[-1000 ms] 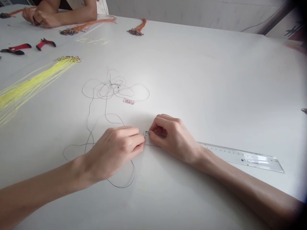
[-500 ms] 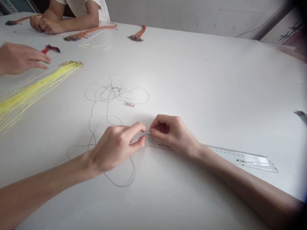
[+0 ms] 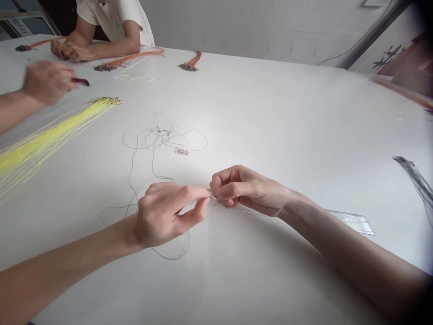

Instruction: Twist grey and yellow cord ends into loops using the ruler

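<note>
My left hand (image 3: 167,211) pinches a thin dark cord (image 3: 171,258) between thumb and forefinger, close to the middle of the view. Fingertip to fingertip with it, my right hand (image 3: 248,189) is closed, its thumb and forefinger pressed together on the same cord. The short piece between them is too fine to make out well. The cord trails left of my hands and lies in loose loops farther up the table. A clear ruler (image 3: 355,222) lies beneath my right forearm, which hides most of it.
A small red-and-white label (image 3: 181,151) lies beside the loops. Bundled yellow cords (image 3: 54,137) stretch along the left, near another person's hand (image 3: 49,81) at red-handled pliers (image 3: 81,81). Orange bundles (image 3: 191,61) lie at the back; a dark bundle (image 3: 411,169) is at right.
My right hand has turned and its fingers have curled in more, covering the cord. The other person's hand has moved onto the pliers. The view has shifted slightly up and right.
</note>
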`<action>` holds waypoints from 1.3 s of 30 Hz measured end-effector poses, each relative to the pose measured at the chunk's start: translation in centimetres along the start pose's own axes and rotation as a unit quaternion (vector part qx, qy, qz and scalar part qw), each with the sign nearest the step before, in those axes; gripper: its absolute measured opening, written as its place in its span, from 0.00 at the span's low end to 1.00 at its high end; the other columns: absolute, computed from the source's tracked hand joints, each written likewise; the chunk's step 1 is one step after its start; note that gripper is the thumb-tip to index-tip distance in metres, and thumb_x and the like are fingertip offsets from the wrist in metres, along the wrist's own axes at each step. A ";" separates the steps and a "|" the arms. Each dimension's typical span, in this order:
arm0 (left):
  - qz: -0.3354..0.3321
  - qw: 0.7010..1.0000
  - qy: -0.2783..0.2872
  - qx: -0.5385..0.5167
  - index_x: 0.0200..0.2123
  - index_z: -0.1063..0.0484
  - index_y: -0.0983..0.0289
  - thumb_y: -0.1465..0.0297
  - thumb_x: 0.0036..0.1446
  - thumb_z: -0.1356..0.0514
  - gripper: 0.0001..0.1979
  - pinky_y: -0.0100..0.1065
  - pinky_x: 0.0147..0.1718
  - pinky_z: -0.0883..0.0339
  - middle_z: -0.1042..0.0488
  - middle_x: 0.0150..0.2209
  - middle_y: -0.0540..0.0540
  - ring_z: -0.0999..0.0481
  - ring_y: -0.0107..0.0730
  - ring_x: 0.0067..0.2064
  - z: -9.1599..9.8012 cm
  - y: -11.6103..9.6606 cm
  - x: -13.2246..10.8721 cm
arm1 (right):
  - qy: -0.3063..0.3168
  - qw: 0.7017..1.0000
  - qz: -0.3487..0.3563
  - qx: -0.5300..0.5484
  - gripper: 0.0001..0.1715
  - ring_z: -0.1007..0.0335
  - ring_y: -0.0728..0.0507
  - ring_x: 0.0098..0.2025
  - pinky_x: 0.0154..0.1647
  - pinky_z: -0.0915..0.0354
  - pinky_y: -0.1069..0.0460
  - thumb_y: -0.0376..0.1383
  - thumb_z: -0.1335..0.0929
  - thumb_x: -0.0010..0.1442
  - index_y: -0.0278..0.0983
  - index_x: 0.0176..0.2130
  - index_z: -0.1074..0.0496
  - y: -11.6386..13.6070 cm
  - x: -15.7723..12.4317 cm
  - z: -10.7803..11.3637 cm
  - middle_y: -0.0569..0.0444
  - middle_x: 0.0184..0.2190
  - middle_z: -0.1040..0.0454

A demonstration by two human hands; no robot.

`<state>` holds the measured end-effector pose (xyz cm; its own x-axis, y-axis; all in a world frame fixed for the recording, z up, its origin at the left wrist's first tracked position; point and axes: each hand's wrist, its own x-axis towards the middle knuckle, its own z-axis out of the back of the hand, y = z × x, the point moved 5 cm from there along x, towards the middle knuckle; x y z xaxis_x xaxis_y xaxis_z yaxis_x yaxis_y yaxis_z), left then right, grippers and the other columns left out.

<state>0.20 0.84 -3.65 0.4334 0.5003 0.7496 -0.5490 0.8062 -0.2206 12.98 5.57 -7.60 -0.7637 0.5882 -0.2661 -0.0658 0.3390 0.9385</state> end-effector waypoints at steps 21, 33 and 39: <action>-0.031 0.998 -0.005 -0.046 0.27 0.33 0.65 0.81 0.53 0.42 0.07 0.25 0.15 0.52 0.50 0.16 0.42 0.52 0.18 0.18 -0.1 -0.6 -0.1 | 0.036 0.985 -0.046 0.164 0.14 0.57 0.58 0.16 0.13 0.56 0.61 0.28 0.36 0.47 0.34 0.17 0.45 -1.2 0.2 -1.5 0.63 0.13 0.45; -0.032 0.999 -0.002 -0.035 0.27 0.33 0.65 0.80 0.53 0.41 0.06 0.25 0.14 0.50 0.48 0.15 0.42 0.51 0.18 0.18 -0.1 -0.5 -0.3 | 0.015 0.985 -0.050 0.162 0.17 0.58 0.58 0.15 0.12 0.57 0.61 0.27 0.37 0.48 0.35 0.16 0.50 -1.2 0.2 -1.6 0.64 0.12 0.47; -0.017 0.999 -0.022 -0.020 0.28 0.32 0.65 0.79 0.53 0.41 0.05 0.23 0.15 0.47 0.49 0.15 0.41 0.50 0.17 0.17 0.1 -0.3 -0.4 | 0.035 0.987 -0.019 0.155 0.14 0.51 0.57 0.16 0.15 0.51 0.60 0.29 0.35 0.52 0.33 0.19 0.42 -0.8 0.0 -1.4 0.62 0.14 0.42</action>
<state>0.05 0.38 -3.82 0.4192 0.4597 0.7829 -0.5059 0.8343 -0.2191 12.11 4.32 -8.05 -0.8077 0.5225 -0.2731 0.0964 0.5740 0.8132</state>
